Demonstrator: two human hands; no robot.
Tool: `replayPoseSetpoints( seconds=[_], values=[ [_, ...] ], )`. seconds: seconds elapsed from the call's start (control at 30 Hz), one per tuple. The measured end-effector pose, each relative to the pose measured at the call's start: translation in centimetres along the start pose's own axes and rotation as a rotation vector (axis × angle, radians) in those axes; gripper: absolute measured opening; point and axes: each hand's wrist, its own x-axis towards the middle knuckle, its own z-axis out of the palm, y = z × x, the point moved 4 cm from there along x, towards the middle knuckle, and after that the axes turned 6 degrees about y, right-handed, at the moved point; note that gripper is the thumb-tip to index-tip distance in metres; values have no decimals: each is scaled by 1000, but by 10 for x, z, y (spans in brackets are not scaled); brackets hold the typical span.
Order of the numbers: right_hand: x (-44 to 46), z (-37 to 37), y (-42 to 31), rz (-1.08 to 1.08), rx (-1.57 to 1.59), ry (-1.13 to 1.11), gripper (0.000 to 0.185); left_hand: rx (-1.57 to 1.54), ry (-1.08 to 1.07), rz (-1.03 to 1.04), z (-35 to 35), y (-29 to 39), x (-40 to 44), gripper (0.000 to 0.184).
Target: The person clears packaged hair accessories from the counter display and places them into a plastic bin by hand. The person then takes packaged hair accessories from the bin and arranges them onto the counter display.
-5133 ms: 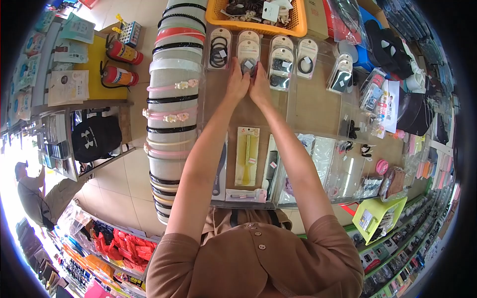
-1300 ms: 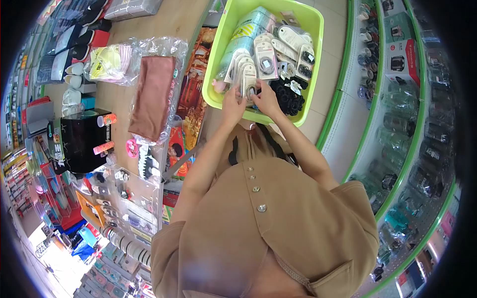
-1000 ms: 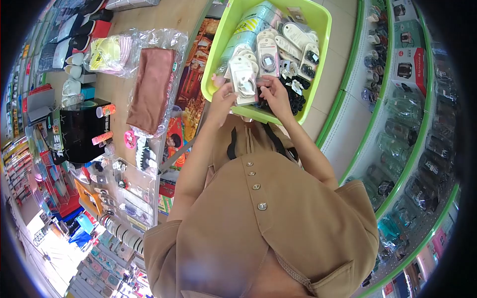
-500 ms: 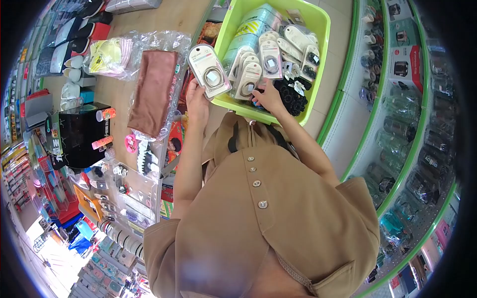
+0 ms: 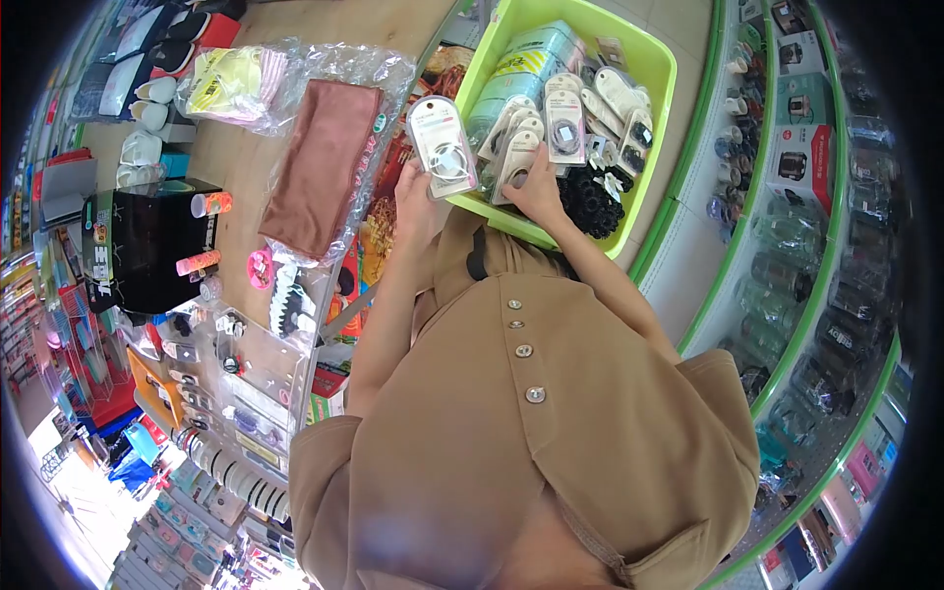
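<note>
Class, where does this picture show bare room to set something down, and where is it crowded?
Bare wood shows between the black box and brown cloth; floor between green bin and shelving. The bin is crowded: carded packets, black bundle, right hand.

Hair-tie card (image 5: 442, 147) raised, moved left

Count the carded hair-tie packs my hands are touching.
2: one pack in the left hand, beside the green basket; another inside it, under the right hand's fingers. More touched packs may be hidden underneath.
</note>
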Motion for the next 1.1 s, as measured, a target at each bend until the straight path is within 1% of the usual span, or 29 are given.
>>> replayPoseSetpoints(
  seconds=[0.03, 0.07, 0.17, 0.2, 0.27, 0.3, 0.33, 0.4, 0.43, 0.47, 0.53, 0.6, 0.63, 0.7, 0.77, 0.83, 0.9, 1.03, 1.1],
  values=[
    [-1, -3, -3, -99, 47, 71, 101, 5, -27, 9, 3, 1, 0, 27],
    [-2, -5, -2, -100, 46, 70, 101, 4, -26, 9, 5, 2, 1, 27],
    [-5, -31, -16, -81, 297, 76, 99, 3, -63, 8, 15, 2, 3, 26],
    [-7, -42, -21, -78, 293, 82, 99, 22, -83, 26, 19, 3, 5, 26],
    [-12, -66, -35, -21, 503, 61, 92, 43, -115, 41, 27, 4, 5, 25],
    [-12, -70, -37, -48, 665, 63, 87, 34, -138, 36, 32, 5, 5, 25],
    [-14, -79, -45, -46, 666, 76, 87, 25, -161, 30, 40, 8, 3, 25],
    [-19, -95, -64, -107, 852, 30, 87, 14, -183, 20, 56, 15, -2, 24],
    [-18, -95, -62, -125, 784, 71, 94, 1, -192, 14, 64, 19, -6, 23],
    [-19, -97, -63, -123, 785, 80, 94, 4, -200, 12, 71, 23, -10, 23],
    [-26, -107, -77, -173, 579, 94, 94, -78, -280, 5, 85, 29, -16, 25],
    [-30, -109, -87, -132, 619, 102, 94, -90, -329, -15, 90, 30, -17, 26],
    [-30, -110, -89, -156, 537, 145, 93, -106, -369, -30, 93, 30, -18, 26],
    [-32, -112, -91, -228, 364, 244, 88, -99, -362, -38, 96, 30, -20, 26],
    [-31, -111, -90, -232, 343, 258, 88, -91, -348, -43, 97, 30, -20, 26],
    [-32, -112, -92, -238, 321, 270, 88, -150, -375, -40, 97, 30, -19, 32],
    [-33, -113, -96, -162, 380, 208, 88, -106, -364, -29, 95, 31, -21, 35],
    [-33, -112, -100, -218, 327, 217, 86, -6, -361, 35, 91, 31, -24, 44],
    [-30, -108, -95, -225, 414, 183, 85, -35, -362, 30, 89, 32, -23, 45]
  ],
)
